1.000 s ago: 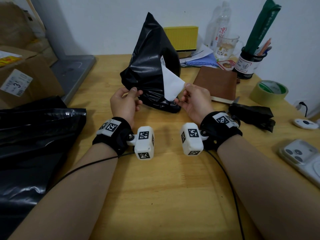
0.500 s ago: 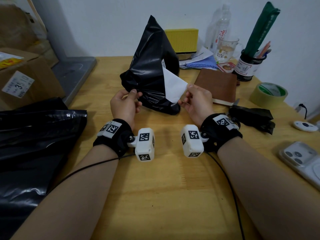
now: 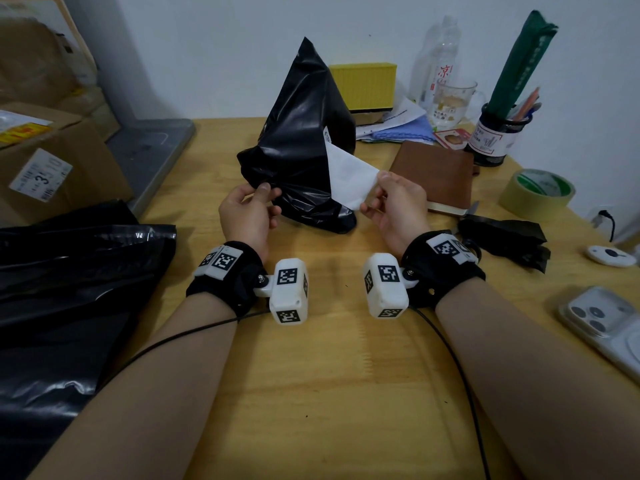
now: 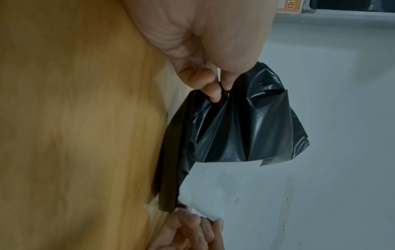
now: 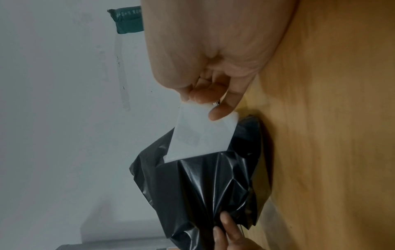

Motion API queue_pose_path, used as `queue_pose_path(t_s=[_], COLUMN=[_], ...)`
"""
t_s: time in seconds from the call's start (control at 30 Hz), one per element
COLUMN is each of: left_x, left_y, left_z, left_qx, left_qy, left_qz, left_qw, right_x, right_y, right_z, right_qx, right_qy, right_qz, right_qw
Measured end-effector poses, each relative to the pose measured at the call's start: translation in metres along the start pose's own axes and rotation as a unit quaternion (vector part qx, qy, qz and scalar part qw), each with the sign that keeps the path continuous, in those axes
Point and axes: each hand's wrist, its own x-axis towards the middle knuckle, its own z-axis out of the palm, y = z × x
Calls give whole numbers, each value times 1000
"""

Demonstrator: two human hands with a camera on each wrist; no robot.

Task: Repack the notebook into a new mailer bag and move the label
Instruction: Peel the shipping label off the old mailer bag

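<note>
Right hand [image 3: 398, 206] pinches label [image 3: 349, 178] half-peeled off old bag [image 3: 301, 161], left hand [image 3: 247, 211] pinches bag edge; notebook [image 3: 436, 174] just right of bag; peel slow, low angle, bag taut.

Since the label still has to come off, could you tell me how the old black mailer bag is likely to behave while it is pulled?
The old black mailer bag looks thin and floppy: it is crumpled where the left hand pinches it. It probably weighs little and would lift or drag toward the right hand peeling the label. Its glossy film may slip, so a firm pinch seems wise.
</note>
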Motion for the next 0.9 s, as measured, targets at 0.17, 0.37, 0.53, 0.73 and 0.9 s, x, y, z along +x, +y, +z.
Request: queue_pose_path(t_s=[0.17, 0.37, 0.53, 0.73, 0.9], left_x=[1, 3, 4, 6, 5], left_y=[1, 0, 1, 2, 1], left_z=[-2, -2, -3, -5, -5], left_qx=[-4, -6, -7, -8, -8], left_qy=[2, 10, 12, 20, 24], left_qz=[0, 1, 0, 0, 2], left_qw=[1000, 1000, 1000, 1000, 1000], right_x=[-1, 0, 4, 10, 9], right_y=[-2, -3, 0, 2, 2], right_z=[-1, -1, -1, -4, -5], right_qx=[2, -3, -5, -9, -30], right_qy=[-2, 13, 26, 44, 40], right_qz=[1, 1, 1, -9, -20], right_qw=[1000, 1000, 1000, 999, 999])
